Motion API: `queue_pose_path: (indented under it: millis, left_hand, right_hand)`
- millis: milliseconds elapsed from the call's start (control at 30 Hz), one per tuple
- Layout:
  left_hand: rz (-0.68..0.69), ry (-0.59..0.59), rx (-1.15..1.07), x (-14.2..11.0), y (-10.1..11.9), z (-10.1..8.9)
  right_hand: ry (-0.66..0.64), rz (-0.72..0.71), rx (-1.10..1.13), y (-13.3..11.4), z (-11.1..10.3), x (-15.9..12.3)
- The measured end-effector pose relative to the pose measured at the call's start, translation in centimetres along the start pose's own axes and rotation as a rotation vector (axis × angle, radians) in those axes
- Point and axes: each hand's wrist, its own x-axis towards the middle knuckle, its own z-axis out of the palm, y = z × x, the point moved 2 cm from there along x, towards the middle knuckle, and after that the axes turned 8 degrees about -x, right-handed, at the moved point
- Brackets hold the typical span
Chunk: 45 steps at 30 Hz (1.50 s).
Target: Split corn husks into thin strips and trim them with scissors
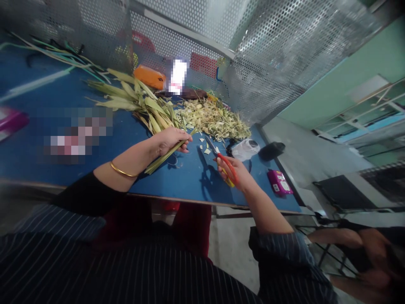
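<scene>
My left hand (174,141) is closed around a thin bundle of dry green leaf strips (160,162), which look like corn husk, just above the blue table. My right hand (236,171) grips scissors (228,164) with red and yellow handles, their blades pointing away from me to the upper left. Small cut pieces (207,150) lie on the table near the blade tips. Beyond my left hand rests a pile of long husk leaves (139,97). To its right spreads a heap of short, pale cut bits (218,116).
Perforated metal panels (196,33) stand behind the blue table (186,181). An orange pouch (149,77) and a blurred-out bright phone-like thing (177,77) are at the back. White twine roll (245,149), dark cylinder (271,151) and purple packet (280,183) sit right. A person's legs (357,245) show lower right.
</scene>
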Motion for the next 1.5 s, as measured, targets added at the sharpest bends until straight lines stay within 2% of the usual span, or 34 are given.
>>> queue_pose_path:
  millis: [67,167,267,400,500,567,600,667,700,733,800,867,933,1033,1300,1400,1500]
  left_hand:
    - [0.029,0.017,0.023,0.1,0.3,-0.3]
    - [0.080,0.027,0.047,0.0,1.0,-0.7]
    - [0.098,-0.013,0.053,-0.6,1.8,-0.9]
    - [0.103,-0.043,0.049,-1.6,2.9,-0.8]
    - [0.090,-0.078,0.016,-2.1,3.4,-0.6]
    - [0.077,-0.099,-0.014,-2.2,3.5,-0.6]
    - [0.073,-0.105,-0.027,-2.2,3.5,-0.6]
    - [0.072,-0.118,-0.052,-2.1,3.4,-0.7]
    - [0.075,-0.128,-0.067,-1.9,3.3,-0.8]
    - [0.077,-0.140,-0.081,-1.8,3.2,-0.9]
    - [0.086,-0.169,-0.103,-1.5,3.0,-1.1]
    - [0.085,-0.187,-0.123,-1.2,2.8,-1.3]
    - [0.068,-0.189,-0.143,-1.1,2.6,-1.4]
    - [0.066,-0.156,-0.170,-0.9,2.7,-1.5]
    - [0.136,0.024,-0.251,-0.5,3.2,-2.5]
    - [0.150,0.070,-0.275,-0.5,3.6,-2.7]
    - [0.168,0.094,-0.272,-0.6,3.8,-2.9]
  right_hand:
    - [0.063,-0.062,-0.216,0.3,-0.4,0.1]
    - [0.215,-0.149,-0.717,0.5,-0.6,0.1]
    - [0.315,-0.101,-1.140,0.2,0.2,0.0]
    - [0.273,-0.109,-1.400,-0.9,1.3,-0.1]
    - [0.205,-0.139,-1.521,-2.5,1.2,0.1]
    - [0.220,-0.200,-1.493,-4.0,0.9,0.8]
    - [0.248,-0.274,-1.408,-4.9,1.0,1.3]
    - [0.250,-0.487,-1.061,-6.6,1.6,2.7]
    - [0.185,-0.564,-0.834,-7.2,2.3,3.5]
    - [0.094,-0.581,-0.632,-7.6,3.1,4.4]
    - [-0.118,-0.535,-0.322,-7.8,5.1,6.0]
    - [-0.261,-0.491,-0.161,-7.5,7.1,7.1]
    - [-0.305,-0.486,-0.104,-7.0,8.3,7.6]
    - [-0.306,-0.475,-0.086,-6.3,8.7,7.8]
    - [-0.449,-0.359,-0.222,-5.0,6.1,8.9]
    - [-0.403,-0.333,-0.307,-4.8,4.6,9.7]
    - [-0.247,-0.334,-0.383,-4.9,2.7,10.6]
